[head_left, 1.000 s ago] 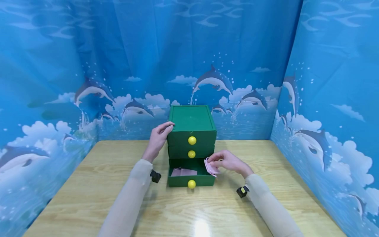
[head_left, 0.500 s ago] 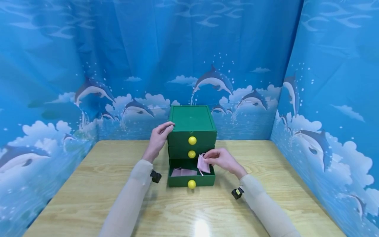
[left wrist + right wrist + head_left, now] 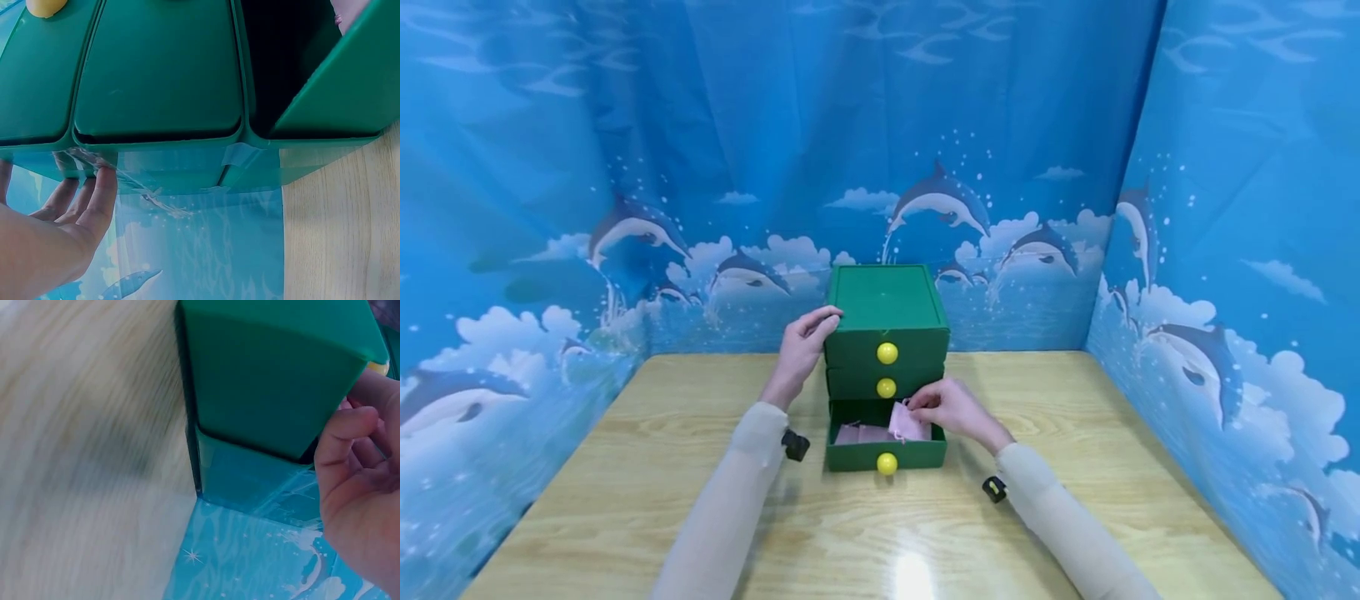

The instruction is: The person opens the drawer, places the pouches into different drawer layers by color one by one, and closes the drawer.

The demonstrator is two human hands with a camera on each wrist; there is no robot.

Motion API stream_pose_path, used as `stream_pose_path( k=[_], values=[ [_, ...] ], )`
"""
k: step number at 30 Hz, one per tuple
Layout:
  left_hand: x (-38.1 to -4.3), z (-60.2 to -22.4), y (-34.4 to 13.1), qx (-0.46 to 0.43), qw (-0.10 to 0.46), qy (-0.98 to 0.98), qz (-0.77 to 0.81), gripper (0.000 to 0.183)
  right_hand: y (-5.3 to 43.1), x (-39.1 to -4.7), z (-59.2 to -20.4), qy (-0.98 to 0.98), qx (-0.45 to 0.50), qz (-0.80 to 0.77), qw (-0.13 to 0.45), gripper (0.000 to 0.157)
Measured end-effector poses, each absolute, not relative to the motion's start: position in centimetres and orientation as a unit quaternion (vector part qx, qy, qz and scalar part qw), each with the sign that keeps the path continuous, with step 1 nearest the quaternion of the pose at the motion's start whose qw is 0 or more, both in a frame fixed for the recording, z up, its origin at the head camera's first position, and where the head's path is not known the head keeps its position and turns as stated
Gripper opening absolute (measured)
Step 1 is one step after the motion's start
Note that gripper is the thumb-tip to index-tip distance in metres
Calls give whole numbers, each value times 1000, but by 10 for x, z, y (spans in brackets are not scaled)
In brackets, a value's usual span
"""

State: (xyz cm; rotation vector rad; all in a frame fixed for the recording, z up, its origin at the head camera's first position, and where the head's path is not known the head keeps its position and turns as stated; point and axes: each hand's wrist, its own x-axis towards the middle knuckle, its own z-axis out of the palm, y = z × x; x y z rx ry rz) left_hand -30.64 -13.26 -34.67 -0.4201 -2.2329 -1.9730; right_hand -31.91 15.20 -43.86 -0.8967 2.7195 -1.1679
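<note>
A green drawer cabinet (image 3: pixel 887 300) with yellow round knobs stands on the table, its bottom drawer (image 3: pixel 857 457) pulled out. My right hand (image 3: pixel 957 412) pinches a small pink drawstring pouch (image 3: pixel 908 423) over the right part of that drawer. Other pink pouches (image 3: pixel 859 434) lie in the drawer's left part. My left hand (image 3: pixel 803 350) rests against the cabinet's upper left edge; in the left wrist view its straight fingers (image 3: pixel 100 203) touch the side wall. In the right wrist view the right hand (image 3: pixel 365 487) curls over the drawer's side, and the pouch is hidden.
The wooden table (image 3: pixel 700 492) carries the cabinet near its back edge. Blue curtains (image 3: pixel 760 167) with dolphins and clouds hang behind and on both sides. A small black camera sits on each wrist, the left wrist camera (image 3: pixel 794 445) close to the cabinet's left side.
My right hand has moved left with the pouch, from the drawer's right edge to over its inside. The left hand has stayed at the cabinet's edge.
</note>
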Motion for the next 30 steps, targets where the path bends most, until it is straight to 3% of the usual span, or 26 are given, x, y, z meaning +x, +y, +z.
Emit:
stream_pose_path(
  k=[15,30],
  values=[
    [-306,-348,-133,-130,63,-739,-658,40,154,-316,-439,901,-318,-293,19,9],
    [-306,-348,-132,-138,66,-741,-654,40,157,-311,-436,875,-293,-382,44,16]
  ],
)
